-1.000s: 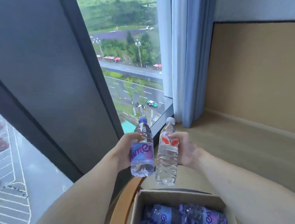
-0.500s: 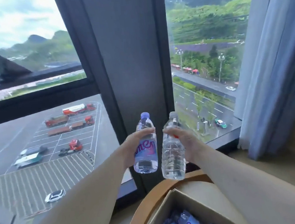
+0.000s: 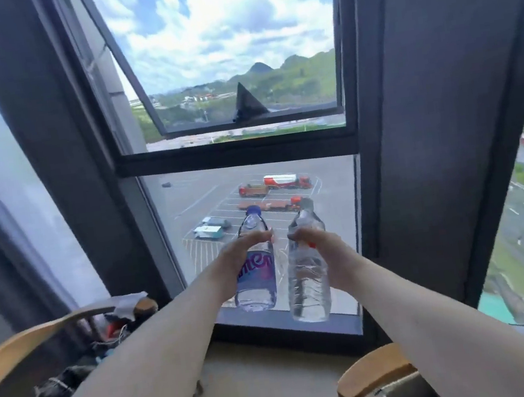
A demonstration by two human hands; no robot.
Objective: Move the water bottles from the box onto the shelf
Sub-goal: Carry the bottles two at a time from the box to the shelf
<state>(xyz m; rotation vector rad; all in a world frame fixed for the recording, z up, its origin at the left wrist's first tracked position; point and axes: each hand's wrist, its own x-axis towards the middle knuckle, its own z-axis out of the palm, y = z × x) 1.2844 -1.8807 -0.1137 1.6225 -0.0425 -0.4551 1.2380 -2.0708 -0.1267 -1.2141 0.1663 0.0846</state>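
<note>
My left hand [image 3: 239, 255] grips a water bottle with a purple label and blue cap [image 3: 257, 278], held upright in the air before the window. Right beside it, my right hand [image 3: 321, 250] holds a clear ribbed water bottle with a red-marked label [image 3: 308, 288], also upright. The two bottles hang a small gap apart. Only a corner of the cardboard box [image 3: 400, 392] shows at the bottom right edge, on a wooden chair. No shelf is in view.
A tall dark-framed window [image 3: 238, 151] fills the view ahead, its upper pane tilted open outward. A curved wooden chair back [image 3: 33, 338] with dark clutter stands at the left. Another wooden chair arm [image 3: 371, 373] is at the bottom right. Pale wood floor lies between.
My view has swung left and upward, away from the curtain and the box. Both hands kept their bottles, still held side by side in front of me.
</note>
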